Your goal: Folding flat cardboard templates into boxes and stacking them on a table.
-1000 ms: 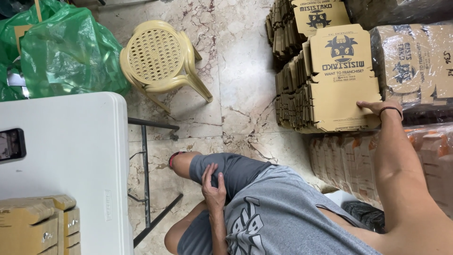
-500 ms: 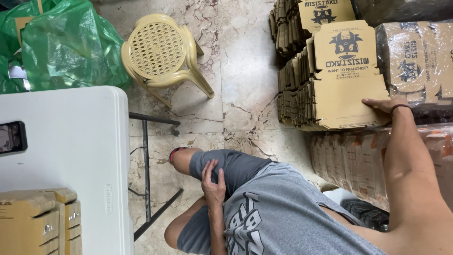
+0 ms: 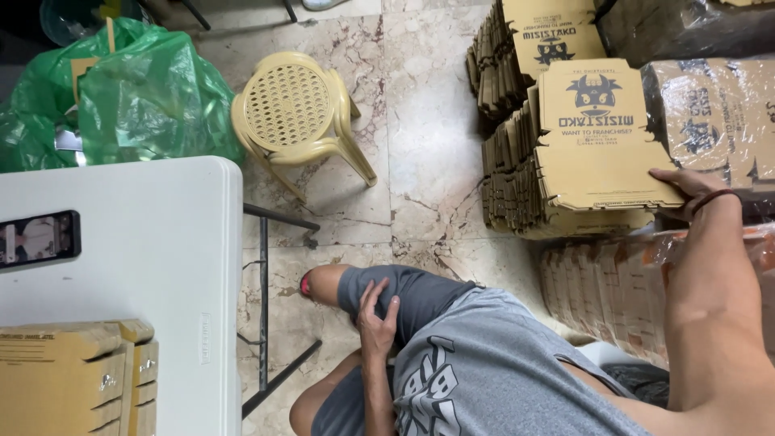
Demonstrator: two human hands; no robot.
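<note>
The right hand [image 3: 686, 187] reaches out to the right and grips the near right corner of the top box [image 3: 601, 137], a flat folded brown cardboard box with a dark print on its face. Its fingers lie over the box's edge; a dark band sits on the wrist. That box lies on top of a stack [image 3: 517, 190] of the same flat boxes, standing on the marble floor [image 3: 420, 121] at the right of the scene. A second stack [image 3: 525, 48] stands just beyond it, farther away, and plastic-wrapped bundles [image 3: 710, 113] of boxes lie to the right and below the arm.

The left hand [image 3: 375, 319] rests open on the person's left thigh, fingers spread over the grey shorts [image 3: 484, 363], holding nothing.

At the left is a white tabletop [image 3: 145, 258]. A phone [image 3: 36, 238] lies on it near the left edge, and a pile of assembled brown boxes [image 3: 81, 379] sits at its near corner. Beyond the tabletop stand a yellow plastic stool [image 3: 295, 113] and, left of that, a green plastic bag [image 3: 137, 97] with cardboard showing inside.
</note>
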